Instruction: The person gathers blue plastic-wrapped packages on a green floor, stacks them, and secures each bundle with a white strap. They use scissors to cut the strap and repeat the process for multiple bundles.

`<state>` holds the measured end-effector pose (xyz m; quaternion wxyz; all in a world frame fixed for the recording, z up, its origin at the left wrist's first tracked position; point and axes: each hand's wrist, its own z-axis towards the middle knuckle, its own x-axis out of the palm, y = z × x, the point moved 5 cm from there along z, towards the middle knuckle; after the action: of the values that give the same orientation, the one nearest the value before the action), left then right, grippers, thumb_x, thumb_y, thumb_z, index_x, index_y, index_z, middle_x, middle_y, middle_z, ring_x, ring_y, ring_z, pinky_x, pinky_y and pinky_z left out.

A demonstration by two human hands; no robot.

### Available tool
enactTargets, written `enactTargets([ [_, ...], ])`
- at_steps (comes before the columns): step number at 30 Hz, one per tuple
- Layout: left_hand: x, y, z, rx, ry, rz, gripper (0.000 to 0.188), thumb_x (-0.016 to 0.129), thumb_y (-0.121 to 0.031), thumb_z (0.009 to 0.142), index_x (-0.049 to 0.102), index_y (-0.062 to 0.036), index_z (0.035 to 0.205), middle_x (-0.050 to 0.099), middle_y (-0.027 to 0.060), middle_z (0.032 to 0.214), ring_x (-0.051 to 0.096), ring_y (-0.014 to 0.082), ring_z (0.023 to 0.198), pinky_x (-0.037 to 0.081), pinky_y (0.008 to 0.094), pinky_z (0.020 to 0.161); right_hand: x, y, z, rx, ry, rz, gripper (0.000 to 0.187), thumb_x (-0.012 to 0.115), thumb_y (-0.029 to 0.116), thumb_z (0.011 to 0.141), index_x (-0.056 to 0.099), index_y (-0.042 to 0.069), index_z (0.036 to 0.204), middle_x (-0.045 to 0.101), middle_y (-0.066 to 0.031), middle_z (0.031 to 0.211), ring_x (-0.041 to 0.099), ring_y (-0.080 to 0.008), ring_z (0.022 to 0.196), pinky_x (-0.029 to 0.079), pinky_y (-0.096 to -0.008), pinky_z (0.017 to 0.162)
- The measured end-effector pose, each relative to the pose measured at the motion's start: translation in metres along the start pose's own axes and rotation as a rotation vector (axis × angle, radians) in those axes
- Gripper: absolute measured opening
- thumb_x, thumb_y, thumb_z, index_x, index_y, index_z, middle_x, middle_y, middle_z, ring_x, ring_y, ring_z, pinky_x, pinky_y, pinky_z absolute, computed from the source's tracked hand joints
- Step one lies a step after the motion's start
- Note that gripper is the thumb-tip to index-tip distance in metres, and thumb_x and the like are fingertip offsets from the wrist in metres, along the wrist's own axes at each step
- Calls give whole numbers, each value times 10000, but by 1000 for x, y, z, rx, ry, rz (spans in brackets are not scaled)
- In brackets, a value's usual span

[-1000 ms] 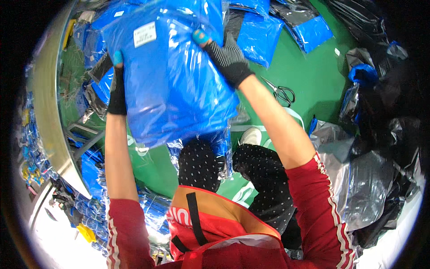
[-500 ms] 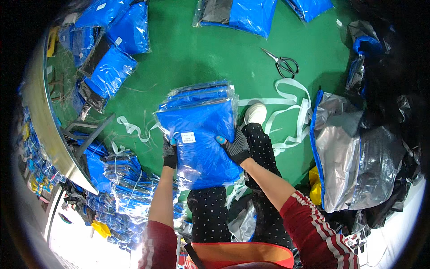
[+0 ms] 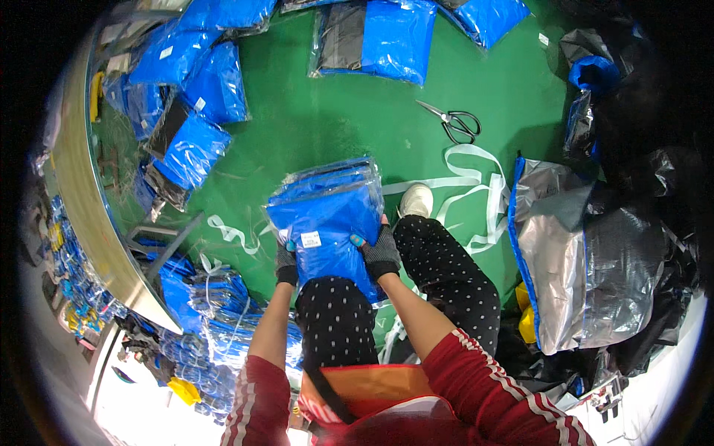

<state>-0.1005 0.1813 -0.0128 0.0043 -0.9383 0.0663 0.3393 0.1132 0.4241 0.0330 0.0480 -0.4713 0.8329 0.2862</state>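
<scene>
A stack of flat blue packages (image 3: 331, 212) in clear plastic bags is held between my hands, above the green floor and in front of my knee. A small white label (image 3: 310, 239) shows on the top package. My left hand (image 3: 286, 260), in a dark knit fingerless glove, grips the stack's left side, thumb on top. At the right side my right hand (image 3: 378, 251), gloved alike, clamps the edge with its thumb on the upper face. The fingers of both hands are partly hidden beneath the stack.
Black-handled scissors (image 3: 455, 123) and a loose white strap (image 3: 487, 182) lie on the floor. Bagged blue packages (image 3: 390, 41) are spread at the far side. Tied bundles (image 3: 223, 297) sit at left beside a metal-edged table (image 3: 111, 201). A large silver-and-blue sheet bag (image 3: 558, 253) stands at right.
The stack has moved nearer my body, over my left knee, and tilted, its near edge now lower. Both hands still grip its sides. The view has shifted slightly, and my left leg has risen.
</scene>
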Motion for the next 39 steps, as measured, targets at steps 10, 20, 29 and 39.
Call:
enactTargets([
  [10,29,9,33,155,-37,204,407,572,-181,771,511,-38,1147,509,199,1176,430,369,1125,339,417,964,44,-58,52,-49,-66,63,946,767,365,582,282,84,1344,452,-187,1251,449,-361,1142,377,-410,950],
  [20,-3,-41,5,194,-296,-888,512,388,-243,908,229,36,1307,261,180,1366,307,310,1238,254,361,1018,3,58,30,-333,-387,197,1089,639,573,663,91,-41,1377,438,-275,1211,488,-397,1040,387,-405,896],
  [29,6,-90,55,-31,-356,-541,886,402,-612,830,179,58,1365,242,259,1398,278,367,1283,205,394,1059,37,39,106,19,-574,-119,434,573,412,749,559,66,1011,572,-190,927,552,-358,889,432,-439,768],
  [39,-24,-107,63,171,-383,-236,735,537,-412,823,263,56,1319,333,260,1335,306,386,1251,239,412,1044,26,33,86,-166,-587,-177,788,589,469,728,317,28,1321,541,-252,1040,518,-404,926,393,-475,806],
])
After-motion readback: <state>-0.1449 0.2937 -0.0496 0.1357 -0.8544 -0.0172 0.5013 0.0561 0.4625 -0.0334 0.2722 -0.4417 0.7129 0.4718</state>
